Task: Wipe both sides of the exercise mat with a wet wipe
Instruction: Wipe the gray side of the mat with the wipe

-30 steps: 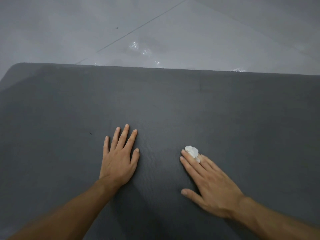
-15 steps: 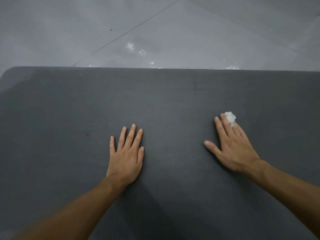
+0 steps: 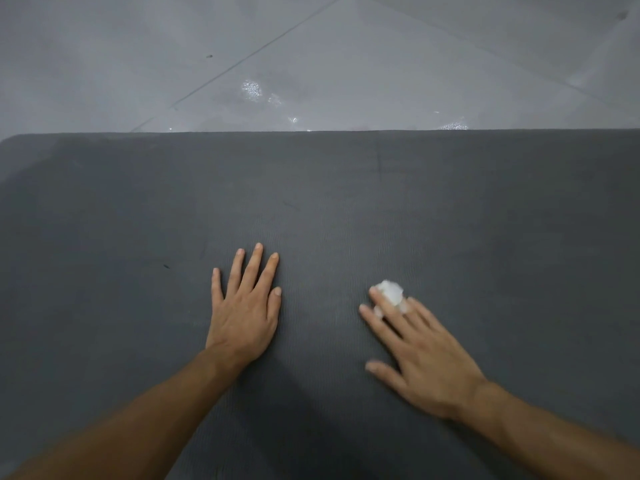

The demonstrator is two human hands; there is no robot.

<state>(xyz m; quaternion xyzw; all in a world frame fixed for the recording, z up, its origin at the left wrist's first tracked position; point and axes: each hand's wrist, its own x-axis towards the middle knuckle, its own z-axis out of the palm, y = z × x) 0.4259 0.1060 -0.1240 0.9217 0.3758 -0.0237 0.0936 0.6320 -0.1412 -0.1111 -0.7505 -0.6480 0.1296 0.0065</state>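
Note:
A dark grey exercise mat (image 3: 450, 209) lies flat on the floor and fills most of the view. My left hand (image 3: 244, 311) rests flat on it with straight, slightly spread fingers. To its right, my right hand (image 3: 419, 351) lies on the mat with straight fingers pressing a small crumpled white wet wipe (image 3: 391, 292) against the surface. Most of the wipe is hidden under the fingers; a bunched part sticks out at the fingertips.
Light grey floor tiles (image 3: 311, 57) with wet, shiny patches lie beyond the mat's far edge. The mat's rounded far left corner (image 3: 14, 140) is in view. A small dark speck (image 3: 166, 266) sits on the mat left of my left hand.
My right hand slid the wipe away to the far right, then back toward me and leftward, near where it began. My left hand stayed planted on the mat.

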